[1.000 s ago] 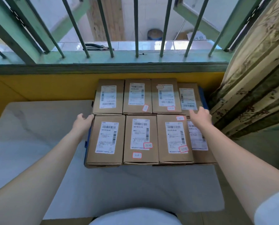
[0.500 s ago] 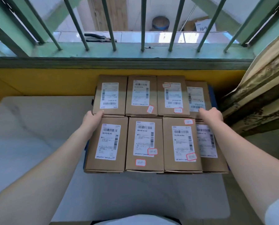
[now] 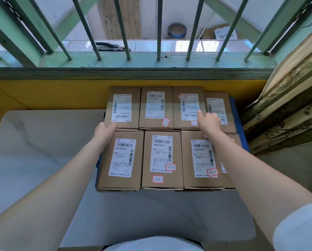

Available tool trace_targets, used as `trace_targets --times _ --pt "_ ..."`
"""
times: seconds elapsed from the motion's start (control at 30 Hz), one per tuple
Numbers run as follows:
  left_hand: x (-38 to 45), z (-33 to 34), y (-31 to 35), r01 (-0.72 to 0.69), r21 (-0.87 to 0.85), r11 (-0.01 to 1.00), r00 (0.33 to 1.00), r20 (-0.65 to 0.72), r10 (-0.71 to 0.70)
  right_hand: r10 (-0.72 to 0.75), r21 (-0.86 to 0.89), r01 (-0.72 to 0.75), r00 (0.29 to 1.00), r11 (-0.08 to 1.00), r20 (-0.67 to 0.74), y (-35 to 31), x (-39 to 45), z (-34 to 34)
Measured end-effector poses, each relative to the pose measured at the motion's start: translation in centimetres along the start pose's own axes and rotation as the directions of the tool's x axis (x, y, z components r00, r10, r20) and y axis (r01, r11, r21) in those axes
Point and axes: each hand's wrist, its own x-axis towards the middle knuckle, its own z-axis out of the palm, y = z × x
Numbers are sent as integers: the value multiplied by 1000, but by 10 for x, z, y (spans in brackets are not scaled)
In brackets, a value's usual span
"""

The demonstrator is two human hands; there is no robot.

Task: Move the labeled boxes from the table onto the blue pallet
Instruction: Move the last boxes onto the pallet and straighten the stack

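Several brown cardboard boxes with white barcode labels lie flat in two rows on the blue pallet (image 3: 98, 163), whose edge also shows at the right. My left hand (image 3: 104, 131) rests against the near left corner of the back-left box (image 3: 123, 107), thumb on top, holding nothing. My right hand (image 3: 208, 122) lies on the third box of the back row (image 3: 187, 105), one finger stretched onto its label. My right forearm crosses the front row's right-hand boxes (image 3: 202, 158) and hides most of the last one.
The pallet sits on a white marbled table (image 3: 42, 151) against a yellow wall (image 3: 52, 95). Above it is a green window sill with metal bars (image 3: 158, 29); pliers (image 3: 111, 47) lie beyond. A patterned, worn upright slab (image 3: 287, 105) stands at the right.
My right hand moved from the right edge of the stack inward and forward onto the third back-row box. My left hand slid slightly forward to the back-left box's corner. The camera moved closer.
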Motion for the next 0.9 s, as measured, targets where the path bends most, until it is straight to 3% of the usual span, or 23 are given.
trace_targets --times 0.13,0.3,0.43,0.53,0.7,0.8,0.9 --pt "-3 -9 -3 7 20 1000 998 60 -9 28 49 -31 998 998 53 8 -8 -3" --pt "-20 -6 -18 15 48 999 1000 8 -15 154 53 -150 985 987 -77 43 -39 -10" --pt "-42 0 -36 50 58 997 999 4 -50 277 59 -276 961 959 0 52 -72 1" --pt "-51 0 -37 53 37 998 998 35 -54 277 111 -278 961 954 18 45 -89 9" --pt "-53 -10 -43 28 33 999 994 106 -31 136 186 -153 986 971 101 38 -105 3" --pt "-59 -13 -46 23 2 1000 990 138 -23 149 327 -202 972 923 180 61 -106 0" --pt "-70 -10 -51 28 19 999 998 63 -29 190 205 -207 977 957 98 93 -116 -9"
